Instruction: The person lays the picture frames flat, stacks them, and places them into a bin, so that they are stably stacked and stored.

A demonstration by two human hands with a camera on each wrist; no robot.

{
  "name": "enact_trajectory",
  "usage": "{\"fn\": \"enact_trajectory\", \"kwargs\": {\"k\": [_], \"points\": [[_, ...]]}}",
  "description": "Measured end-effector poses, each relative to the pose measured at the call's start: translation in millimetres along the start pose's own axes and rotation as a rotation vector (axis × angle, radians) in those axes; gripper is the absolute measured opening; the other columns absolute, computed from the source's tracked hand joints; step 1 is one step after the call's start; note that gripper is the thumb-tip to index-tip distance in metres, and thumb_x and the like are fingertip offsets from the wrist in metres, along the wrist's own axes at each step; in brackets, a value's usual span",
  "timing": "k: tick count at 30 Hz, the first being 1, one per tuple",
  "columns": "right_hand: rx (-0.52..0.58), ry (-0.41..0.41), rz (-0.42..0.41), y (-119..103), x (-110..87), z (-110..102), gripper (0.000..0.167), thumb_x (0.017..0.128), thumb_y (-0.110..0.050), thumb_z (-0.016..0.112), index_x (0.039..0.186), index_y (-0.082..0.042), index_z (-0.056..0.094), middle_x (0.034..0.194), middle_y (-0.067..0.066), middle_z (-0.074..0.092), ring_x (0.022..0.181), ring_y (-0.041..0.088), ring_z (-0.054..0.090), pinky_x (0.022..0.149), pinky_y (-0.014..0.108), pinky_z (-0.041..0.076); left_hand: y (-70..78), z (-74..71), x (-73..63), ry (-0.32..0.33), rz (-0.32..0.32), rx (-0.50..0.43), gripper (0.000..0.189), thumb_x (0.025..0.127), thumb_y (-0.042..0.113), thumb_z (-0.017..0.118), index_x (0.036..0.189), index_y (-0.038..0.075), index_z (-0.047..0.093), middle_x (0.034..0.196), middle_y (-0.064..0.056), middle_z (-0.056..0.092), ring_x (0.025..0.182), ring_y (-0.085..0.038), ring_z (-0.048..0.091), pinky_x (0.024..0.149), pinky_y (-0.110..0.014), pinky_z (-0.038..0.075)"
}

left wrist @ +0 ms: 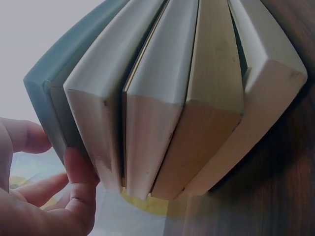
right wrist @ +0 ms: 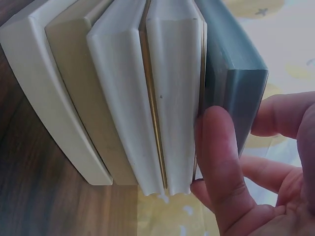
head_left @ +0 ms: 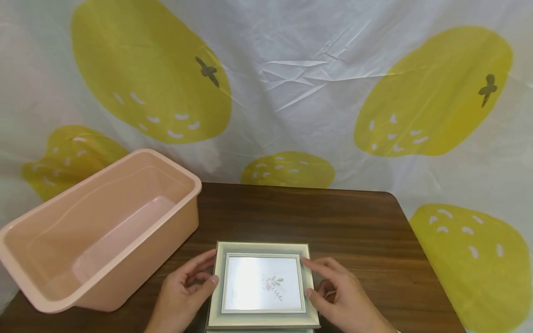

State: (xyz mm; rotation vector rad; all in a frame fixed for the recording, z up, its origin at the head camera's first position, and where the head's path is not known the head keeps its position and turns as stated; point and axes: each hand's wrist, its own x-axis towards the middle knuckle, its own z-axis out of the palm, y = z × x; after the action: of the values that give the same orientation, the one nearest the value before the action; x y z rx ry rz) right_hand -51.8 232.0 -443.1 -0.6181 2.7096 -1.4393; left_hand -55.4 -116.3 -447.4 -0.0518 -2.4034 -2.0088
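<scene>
A cream picture frame (head_left: 264,319) lies face up on top of a stack at the table's near edge, glare covering part of its small flower print. My left hand (head_left: 183,289) holds its left side between thumb and fingers. On the opposite side, my right hand (head_left: 343,293) pinches the right edge. Both wrist views show several frames piled beneath, white ones (left wrist: 152,98) and a tan one (right wrist: 81,64) among them. There the top frame (right wrist: 241,83) looks bluish along its side, with a narrow gap under it where fingertips reach in.
A pink plastic bin (head_left: 156,249) stands to the left of the stack, its inside bare. The dark wooden table (head_left: 300,212) extends behind and right of the frames. A white cloth with yellow lemons (head_left: 287,125) hangs just beyond the far edge.
</scene>
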Motion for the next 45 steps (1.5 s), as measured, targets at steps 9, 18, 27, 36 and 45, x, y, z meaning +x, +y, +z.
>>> {"fn": "enact_trajectory", "kwargs": {"k": [9,18,27,36,45], "points": [[0.007,-0.028,0.041,2.4,-0.4,2.3,0.056,0.099,-0.02,0.076,0.152,-0.016,0.058,0.126,0.007,0.059,0.073,0.001,0.061,0.063,0.027,0.061,-2.2,0.2,1.9,0.013,-0.008,0.021,0.048,0.091,0.007,0.081,0.137,0.019,0.07,0.129,-0.008,0.074,0.094,-0.009,0.069,0.075,-0.025,0.063],[0.029,-0.025,0.073,1.8,-1.2,2.1,0.054,0.099,-0.023,0.077,0.15,-0.019,0.058,0.13,0.01,0.059,0.076,0.003,0.062,0.063,0.029,0.062,-6.8,1.0,1.7,0.009,-0.024,0.037,0.049,0.091,0.008,0.082,0.137,0.022,0.07,0.13,-0.005,0.073,0.096,-0.008,0.068,0.074,-0.026,0.062],[-0.062,0.005,-0.057,9.1,4.8,-2.6,0.051,0.099,-0.023,0.077,0.147,-0.02,0.06,0.127,0.001,0.064,0.076,0.001,0.064,0.059,0.027,0.059,-7.4,-3.2,5.9,-0.003,0.004,0.074,0.047,0.091,0.01,0.083,0.134,0.021,0.07,0.121,-0.005,0.074,0.094,-0.008,0.067,0.073,-0.025,0.061],[-0.235,0.082,-0.221,11.8,22.7,-17.6,0.045,0.096,-0.018,0.08,0.139,-0.016,0.066,0.107,-0.007,0.071,0.076,-0.003,0.064,0.059,0.023,0.058,0.1,-14.4,14.2,0.013,0.069,0.172,0.041,0.094,0.015,0.081,0.133,0.021,0.071,0.125,-0.001,0.073,0.1,-0.009,0.066,0.074,-0.024,0.06],[-0.645,0.218,-0.307,16.4,35.1,-40.8,0.074,0.085,-0.044,0.086,0.149,-0.02,0.06,0.128,-0.002,0.069,0.109,0.017,0.07,0.086,0.043,0.061,7.7,-25.0,29.9,0.115,0.352,0.527,0.048,0.095,0.023,0.08,0.141,0.023,0.066,0.129,-0.005,0.069,0.105,-0.022,0.069,0.085,-0.038,0.061]]}}
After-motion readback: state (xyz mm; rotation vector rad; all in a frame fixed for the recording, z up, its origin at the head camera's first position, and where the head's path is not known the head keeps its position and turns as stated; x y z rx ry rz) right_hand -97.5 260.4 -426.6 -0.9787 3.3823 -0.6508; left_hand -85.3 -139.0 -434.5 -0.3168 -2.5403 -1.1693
